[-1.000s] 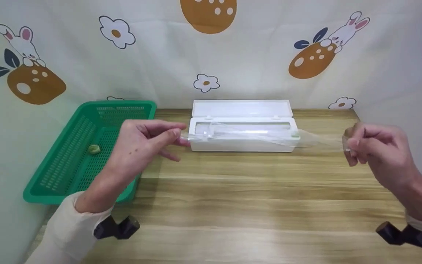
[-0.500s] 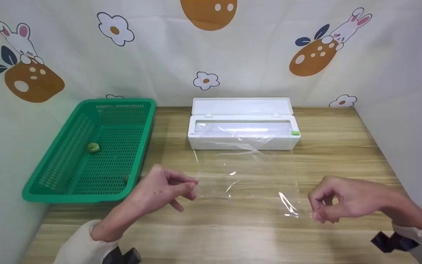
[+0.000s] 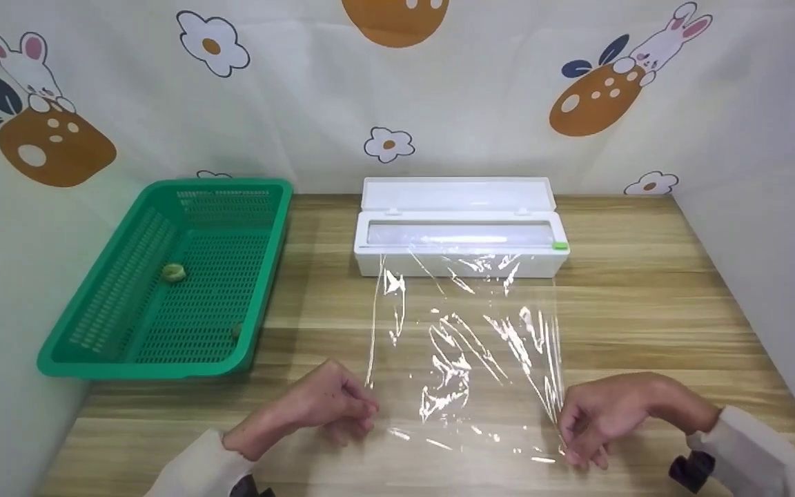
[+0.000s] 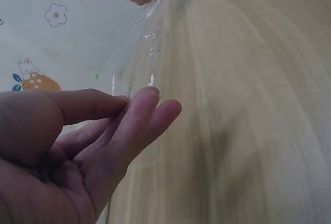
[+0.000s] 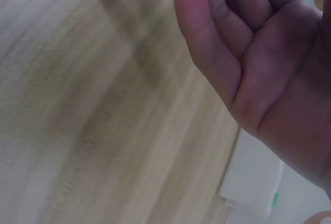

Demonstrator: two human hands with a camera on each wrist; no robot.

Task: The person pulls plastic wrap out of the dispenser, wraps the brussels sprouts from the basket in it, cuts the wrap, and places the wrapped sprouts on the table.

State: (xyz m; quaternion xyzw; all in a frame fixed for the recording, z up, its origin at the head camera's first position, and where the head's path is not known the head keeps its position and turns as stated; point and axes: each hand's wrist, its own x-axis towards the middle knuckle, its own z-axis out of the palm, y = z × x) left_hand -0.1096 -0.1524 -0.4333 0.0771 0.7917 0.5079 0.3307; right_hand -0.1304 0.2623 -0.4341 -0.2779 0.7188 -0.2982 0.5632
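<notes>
A sheet of clear plastic wrap [image 3: 466,345] stretches from the white wrap dispenser [image 3: 459,266] toward the front of the table, with glossy creases across it. My left hand [image 3: 335,404] pinches its near left corner between thumb and fingers; the left wrist view shows the film leaving the left fingertips [image 4: 145,95]. At the near right corner my right hand [image 3: 608,417] pinches the film. The right wrist view shows the palm of the right hand [image 5: 258,63], its fingertips cut off by the frame. The dispenser's lid [image 3: 458,194] stands raised, and a green slider [image 3: 560,246] sits at its right end.
A green plastic basket [image 3: 275,269] stands at the left, holding a small pale green item [image 3: 173,273] and another small brownish one [image 3: 237,331] near its right wall. Behind the wooden table [image 3: 646,310] hangs a patterned cloth [image 3: 480,103] with bunnies and flowers.
Both hands have drawn the film from over the dispenser toward the front of the table. The sheet is longer and spread flatter, and the right hand has come inward to the left.
</notes>
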